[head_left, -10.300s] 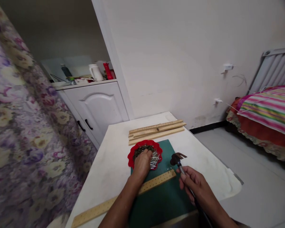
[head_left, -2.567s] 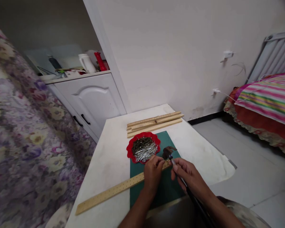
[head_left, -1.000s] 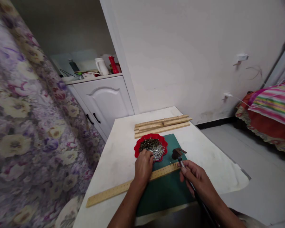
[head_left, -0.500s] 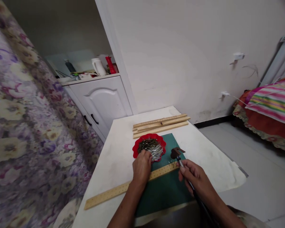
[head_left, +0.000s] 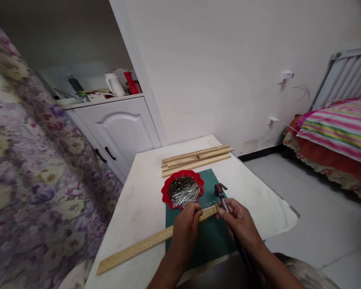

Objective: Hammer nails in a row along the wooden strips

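A long wooden strip [head_left: 144, 245] with a row of small holes lies slantwise across a green cutting mat [head_left: 212, 237] on a white table [head_left: 138, 208]. My left hand [head_left: 188, 226] rests on the strip near its right end, fingers pinched together; whatever they hold is too small to make out. My right hand [head_left: 237, 218] grips the handle of a small hammer [head_left: 220, 192], whose head hangs just above the strip's right end. A red scalloped dish [head_left: 182, 192] full of small nails stands just beyond my left hand.
Several more wooden strips [head_left: 197, 158] lie stacked at the table's far end. A white cabinet [head_left: 117, 128] with bottles on top stands at the back left, a flowered curtain [head_left: 24, 160] on the left. A bed with a striped cover [head_left: 337, 136] is on the right.
My left hand has come back from the nail dish to the strip, fingers pinched. The hammer head has moved closer to the strip's end.
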`<control>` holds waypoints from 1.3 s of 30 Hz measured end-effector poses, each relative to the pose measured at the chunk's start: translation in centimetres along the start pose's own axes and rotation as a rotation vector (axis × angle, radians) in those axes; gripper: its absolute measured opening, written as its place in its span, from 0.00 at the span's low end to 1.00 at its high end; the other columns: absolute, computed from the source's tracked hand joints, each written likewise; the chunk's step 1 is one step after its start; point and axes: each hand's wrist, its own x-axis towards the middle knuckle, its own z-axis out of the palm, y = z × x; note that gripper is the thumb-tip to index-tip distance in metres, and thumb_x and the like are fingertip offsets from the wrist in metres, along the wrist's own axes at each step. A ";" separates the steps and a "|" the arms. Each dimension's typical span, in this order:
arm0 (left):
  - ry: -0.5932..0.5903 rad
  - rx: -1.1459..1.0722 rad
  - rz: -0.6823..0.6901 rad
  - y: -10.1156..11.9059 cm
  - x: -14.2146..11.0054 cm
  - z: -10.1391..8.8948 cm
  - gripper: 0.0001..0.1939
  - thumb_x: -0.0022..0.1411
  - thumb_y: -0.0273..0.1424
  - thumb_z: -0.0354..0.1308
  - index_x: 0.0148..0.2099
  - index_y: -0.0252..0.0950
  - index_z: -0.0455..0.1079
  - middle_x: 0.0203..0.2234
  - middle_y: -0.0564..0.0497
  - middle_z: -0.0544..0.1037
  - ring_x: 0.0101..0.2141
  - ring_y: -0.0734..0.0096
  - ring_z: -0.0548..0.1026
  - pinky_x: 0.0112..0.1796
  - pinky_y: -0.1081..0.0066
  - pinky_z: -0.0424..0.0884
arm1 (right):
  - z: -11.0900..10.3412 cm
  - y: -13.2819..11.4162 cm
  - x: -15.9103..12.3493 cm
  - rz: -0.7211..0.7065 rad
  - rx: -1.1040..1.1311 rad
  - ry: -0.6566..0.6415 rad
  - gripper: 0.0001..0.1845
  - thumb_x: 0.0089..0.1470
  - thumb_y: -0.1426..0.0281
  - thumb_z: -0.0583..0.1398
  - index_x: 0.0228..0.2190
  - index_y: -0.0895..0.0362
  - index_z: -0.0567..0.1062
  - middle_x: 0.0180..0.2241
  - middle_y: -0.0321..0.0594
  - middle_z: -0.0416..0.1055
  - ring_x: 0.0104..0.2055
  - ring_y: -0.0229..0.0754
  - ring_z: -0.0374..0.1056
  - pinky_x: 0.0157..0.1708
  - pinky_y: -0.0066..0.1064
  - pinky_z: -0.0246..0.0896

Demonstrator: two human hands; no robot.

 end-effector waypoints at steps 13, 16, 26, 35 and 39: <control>0.024 -0.794 -0.238 1.8 -0.4 2.3 0.08 0.54 0.33 0.58 0.36 0.36 0.67 0.26 0.53 0.75 0.28 0.71 0.74 0.32 0.72 0.68 | -0.8 0.0 0.4 0.094 0.196 -0.012 0.19 0.42 0.61 0.66 0.33 0.57 0.67 0.19 0.29 0.71 0.07 0.25 0.50 0.06 0.18 0.46; 0.049 -0.989 -0.293 2.1 -0.5 3.5 0.07 0.52 0.31 0.60 0.34 0.34 0.68 0.24 0.53 0.76 0.27 0.72 0.73 0.31 0.72 0.68 | -0.7 0.2 0.4 0.109 0.245 -0.032 0.21 0.41 0.60 0.66 0.34 0.57 0.67 0.19 0.30 0.72 0.07 0.24 0.50 0.05 0.18 0.46; 0.171 -0.750 -0.267 0.4 -0.2 2.8 0.05 0.55 0.31 0.57 0.33 0.35 0.69 0.24 0.55 0.72 0.28 0.74 0.70 0.31 0.75 0.65 | -0.7 -0.9 -0.2 0.016 0.097 0.003 0.15 0.49 0.59 0.62 0.33 0.57 0.67 0.22 0.32 0.72 0.09 0.25 0.51 0.07 0.19 0.44; 0.131 -0.256 -0.091 -1.8 0.3 4.5 0.07 0.57 0.30 0.53 0.30 0.36 0.70 0.26 0.53 0.72 0.28 0.72 0.70 0.30 0.74 0.63 | -1.3 -0.8 -0.3 -0.021 0.008 0.017 0.12 0.52 0.62 0.59 0.33 0.57 0.66 0.20 0.29 0.69 0.09 0.25 0.50 0.08 0.18 0.43; 0.129 -0.201 -0.075 -1.9 0.6 4.9 0.06 0.57 0.30 0.53 0.30 0.36 0.70 0.27 0.52 0.72 0.29 0.72 0.70 0.30 0.74 0.64 | -0.9 -0.9 -0.4 -0.001 0.004 0.012 0.12 0.51 0.62 0.60 0.33 0.57 0.66 0.19 0.29 0.68 0.09 0.25 0.50 0.08 0.19 0.44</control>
